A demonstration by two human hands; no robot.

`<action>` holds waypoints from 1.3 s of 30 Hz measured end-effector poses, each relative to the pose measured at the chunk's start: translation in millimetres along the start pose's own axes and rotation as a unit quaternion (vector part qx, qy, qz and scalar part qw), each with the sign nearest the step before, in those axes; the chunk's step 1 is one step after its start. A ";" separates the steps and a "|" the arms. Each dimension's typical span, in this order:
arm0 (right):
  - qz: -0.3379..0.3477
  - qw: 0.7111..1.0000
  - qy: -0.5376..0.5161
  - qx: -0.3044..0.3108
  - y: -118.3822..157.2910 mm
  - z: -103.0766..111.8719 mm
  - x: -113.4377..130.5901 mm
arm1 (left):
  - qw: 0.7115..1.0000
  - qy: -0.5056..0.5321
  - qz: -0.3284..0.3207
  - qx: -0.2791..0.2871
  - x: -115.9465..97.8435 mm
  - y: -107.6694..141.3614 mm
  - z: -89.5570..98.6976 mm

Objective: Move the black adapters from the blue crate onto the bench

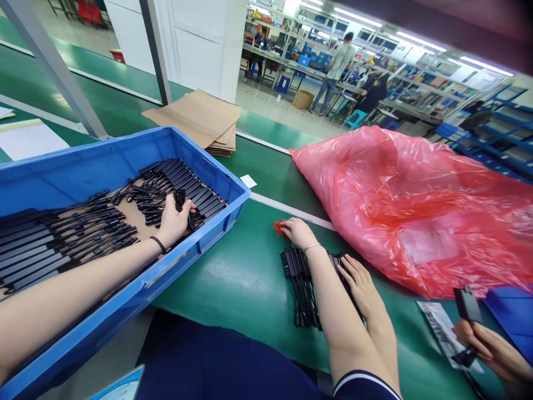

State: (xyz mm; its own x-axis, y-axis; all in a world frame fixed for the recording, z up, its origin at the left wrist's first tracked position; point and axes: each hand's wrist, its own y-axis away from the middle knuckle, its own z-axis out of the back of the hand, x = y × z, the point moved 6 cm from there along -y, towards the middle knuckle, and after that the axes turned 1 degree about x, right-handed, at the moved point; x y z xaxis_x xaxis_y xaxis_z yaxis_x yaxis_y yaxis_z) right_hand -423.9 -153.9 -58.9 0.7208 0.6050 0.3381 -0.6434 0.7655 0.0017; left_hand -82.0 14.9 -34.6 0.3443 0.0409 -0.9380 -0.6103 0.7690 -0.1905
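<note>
In the blue bin, left hand is clamping fingers on a black cable bundle, loose leads risking snagging packed black units; right hand is touching red bits, grip unclear.

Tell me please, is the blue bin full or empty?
The blue bin is partly full: black boxes lie in two groups, with bare cardboard between.

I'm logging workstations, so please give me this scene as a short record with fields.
Left hand: in blue bin, holding black cable bundle
Right hand: fingers at small red pieces
Bin contents: rows of black devices
Green bench: corded black units, red plastic bag, cardboard sheets
Far right: another person's hand holding a black device
</note>
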 end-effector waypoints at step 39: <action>0.049 0.828 -0.512 0.225 -116.5 29.2 274.4 | 0.995 0.094 -0.017 -0.009 6.3 9.8 -4.1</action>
State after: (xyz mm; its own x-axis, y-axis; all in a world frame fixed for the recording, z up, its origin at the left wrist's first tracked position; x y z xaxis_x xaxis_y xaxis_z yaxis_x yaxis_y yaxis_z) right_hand -158.7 -83.4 61.2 0.2114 -0.0201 0.9772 -0.8824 0.4260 0.1996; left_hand -88.7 20.1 -43.5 0.2259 -0.1059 -0.9684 -0.6140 0.7563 -0.2260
